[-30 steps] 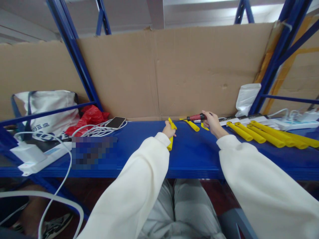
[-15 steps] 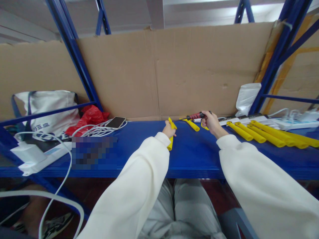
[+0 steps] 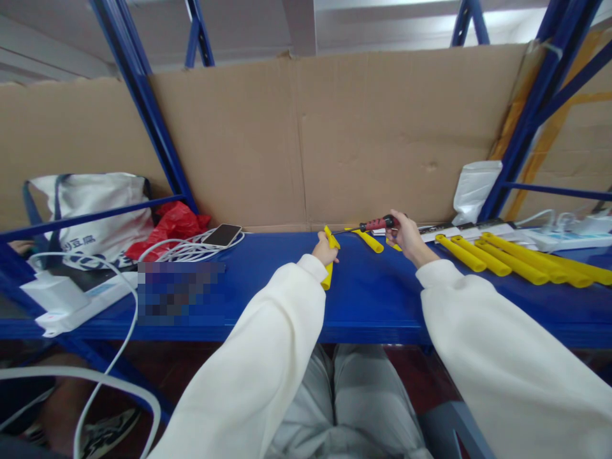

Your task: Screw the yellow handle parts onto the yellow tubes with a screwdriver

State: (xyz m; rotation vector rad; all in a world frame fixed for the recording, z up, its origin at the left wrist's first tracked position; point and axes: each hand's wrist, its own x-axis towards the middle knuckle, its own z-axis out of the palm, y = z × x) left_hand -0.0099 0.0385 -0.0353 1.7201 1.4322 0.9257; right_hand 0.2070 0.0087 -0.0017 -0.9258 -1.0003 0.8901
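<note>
Left hand (image 3: 326,250) grips a yellow tube (image 3: 327,279) over the blue bench (image 3: 373,299); right hand (image 3: 405,236) holds a red-and-black screwdriver (image 3: 377,223) by its handle, shaft pointing at the tube's upper end.

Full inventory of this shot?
Held piece: one, yellow, left hand
Screwdriver: one, red-black, right hand
Loose pieces: two, yellow, back centre
Tubes: about six, yellow, right
Flat items: several, white-black, behind tubes
Phone: one, dark, left
Cables: several, white, mostly left
Power strips: two, white, both ends
Tote: one, white, left
Plastic bag: one, red, left
Pouch: one, white, right
Cardboard: several panels, brown, behind
Table: one, blue, centre
Frame posts: several, blue, both sides
Other person's shoe: one, black-white, lower left
Hands: two, centre
Sleeves: two, white, foreground
Trousers: one pair, grey, below
</note>
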